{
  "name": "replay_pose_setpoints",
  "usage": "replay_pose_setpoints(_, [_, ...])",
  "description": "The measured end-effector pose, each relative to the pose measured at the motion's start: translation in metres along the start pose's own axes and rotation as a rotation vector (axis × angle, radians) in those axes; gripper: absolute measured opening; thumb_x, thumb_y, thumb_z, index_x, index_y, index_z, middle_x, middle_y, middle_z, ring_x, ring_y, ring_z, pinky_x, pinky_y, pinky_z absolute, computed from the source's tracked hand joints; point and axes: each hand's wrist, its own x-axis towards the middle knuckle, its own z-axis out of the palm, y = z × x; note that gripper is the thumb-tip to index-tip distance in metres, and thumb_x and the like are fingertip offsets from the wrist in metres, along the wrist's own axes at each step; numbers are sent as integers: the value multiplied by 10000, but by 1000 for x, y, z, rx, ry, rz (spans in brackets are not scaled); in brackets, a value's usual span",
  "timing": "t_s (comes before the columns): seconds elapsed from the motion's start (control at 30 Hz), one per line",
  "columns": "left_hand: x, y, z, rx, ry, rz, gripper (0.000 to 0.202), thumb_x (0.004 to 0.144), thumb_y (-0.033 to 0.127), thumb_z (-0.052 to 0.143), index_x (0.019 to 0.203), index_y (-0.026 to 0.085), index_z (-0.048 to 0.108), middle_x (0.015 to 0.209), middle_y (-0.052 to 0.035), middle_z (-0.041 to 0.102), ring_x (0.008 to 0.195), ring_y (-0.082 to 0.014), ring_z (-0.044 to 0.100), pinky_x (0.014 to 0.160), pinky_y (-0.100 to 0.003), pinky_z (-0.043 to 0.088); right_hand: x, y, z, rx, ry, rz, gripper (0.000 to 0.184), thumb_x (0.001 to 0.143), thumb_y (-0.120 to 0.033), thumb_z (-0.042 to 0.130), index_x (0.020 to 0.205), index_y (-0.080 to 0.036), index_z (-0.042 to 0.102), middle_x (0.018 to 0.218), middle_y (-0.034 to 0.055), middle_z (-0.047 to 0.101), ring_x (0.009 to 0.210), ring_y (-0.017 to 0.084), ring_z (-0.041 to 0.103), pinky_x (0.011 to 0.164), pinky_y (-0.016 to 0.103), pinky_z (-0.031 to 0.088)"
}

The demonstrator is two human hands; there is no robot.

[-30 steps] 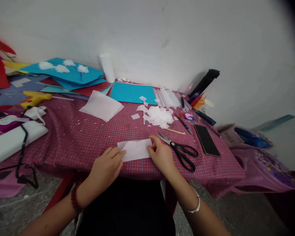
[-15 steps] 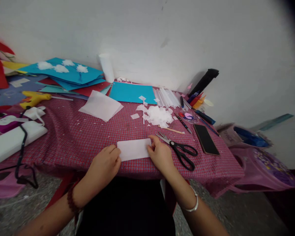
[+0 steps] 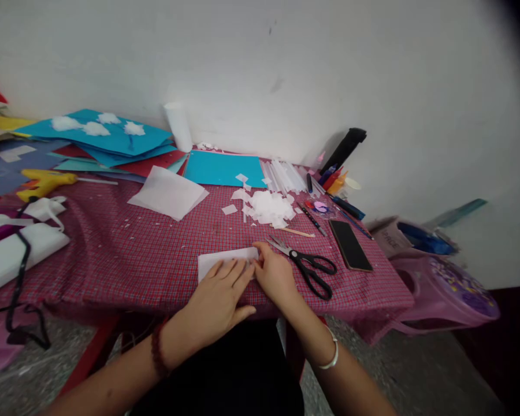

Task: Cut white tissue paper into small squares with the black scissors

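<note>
A folded white paper (image 3: 219,260) lies near the front edge of a table covered with a red checked cloth (image 3: 125,248). My left hand (image 3: 219,300) lies flat on the paper, fingers stretched out and pressing it down. My right hand (image 3: 275,274) rests at the paper's right end, its fingertips pinching or pressing that edge. Most of the paper is hidden under the two hands. Black-handled scissors (image 3: 307,266) lie just right of my right hand.
A heap of white paper scraps (image 3: 266,207), a white sheet (image 3: 167,193), blue card (image 3: 223,169) and a phone (image 3: 350,245) lie on the cloth. A yellow glue gun (image 3: 43,182) and white roll (image 3: 13,257) are at the left. Pens (image 3: 333,185) and a purple bag (image 3: 450,289) sit right.
My left hand has slid from the paper's left end onto its top and now lies flat across it. The view has shifted a little to the right.
</note>
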Motion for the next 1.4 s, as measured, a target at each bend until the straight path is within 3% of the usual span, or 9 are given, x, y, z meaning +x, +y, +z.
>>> replay_pose_setpoints(0.27, [-13, 0, 15, -8, -9, -21, 738, 843, 552, 530, 1431, 145, 348, 1499, -160, 374, 1385, -325, 302, 1123, -511, 202, -12, 3, -16, 95, 71, -151, 369, 873, -98, 427, 1226, -166, 508, 1197, 139, 547, 1083, 227, 565, 903, 344, 448])
replay_pose_setpoints(0.43, [-3, -5, -6, -206, 13, -34, 662, 801, 477, 617, 1365, 194, 418, 1414, -138, 477, 1300, -319, 409, 1075, -520, 297, -21, 7, -20, 163, -90, -403, 566, 726, -15, 494, 1258, -206, 482, 1171, 64, 599, 1111, 184, 539, 981, 316, 415])
replay_pose_setpoints(0.57, [4, -21, -25, -411, 161, -129, 533, 742, 218, 632, 1252, 203, 475, 1303, -118, 487, 1201, -272, 469, 1027, -464, 389, -20, 8, -18, 149, -136, -456, 673, 699, -30, 511, 1344, -193, 407, 1236, 91, 581, 1140, 230, 510, 992, 410, 393])
replay_pose_setpoints(0.73, [1, -31, -29, -450, 140, -114, 389, 706, 108, 569, 1084, 184, 524, 1134, -92, 522, 1064, -245, 523, 944, -422, 457, -17, 2, -16, 108, -125, -439, 532, 736, -76, 525, 1259, -169, 494, 1204, 99, 594, 1108, 249, 511, 969, 425, 383])
replay_pose_setpoints(0.93, [-2, -12, -20, -149, 21, -68, 241, 785, 86, 508, 1001, 167, 581, 1008, -86, 606, 1001, -257, 551, 946, -445, 430, -13, -5, -20, 73, -143, -430, 492, 740, -54, 511, 1216, -171, 554, 1170, 98, 608, 1083, 250, 513, 959, 417, 376])
replay_pose_setpoints(1.1, [6, -11, -15, 20, -31, -151, 266, 842, 32, 419, 1026, 143, 575, 980, -102, 653, 910, -241, 606, 812, -402, 499, -6, -7, -30, 99, -203, -439, 521, 760, -242, 646, 1262, -198, 515, 1179, 94, 596, 1088, 259, 522, 969, 422, 385])
replay_pose_setpoints(1.2, [12, -21, -20, -21, -16, -261, 251, 849, 24, 416, 999, 139, 582, 934, -96, 659, 860, -237, 612, 758, -378, 511, 2, -8, -30, 95, -226, -440, 434, 742, -308, 705, 1141, -190, 583, 1116, 86, 610, 1039, 261, 536, 938, 413, 409])
replay_pose_setpoints(1.3, [11, -33, -25, -171, 24, -319, 185, 877, 81, 450, 962, 163, 592, 920, -70, 663, 854, -223, 607, 789, -377, 506, 10, -6, -24, 82, -231, -423, 159, 795, -193, 651, 952, -187, 628, 989, 61, 624, 948, 233, 553, 858, 370, 435])
replay_pose_setpoints(1.4, [1, -41, -21, -305, 58, -328, 143, 867, 166, 544, 1000, 188, 591, 962, -58, 658, 889, -227, 586, 809, -387, 497, 18, -1, -20, 92, -259, -416, 143, 820, -72, 570, 873, -193, 624, 931, 39, 611, 907, 205, 550, 829, 337, 432])
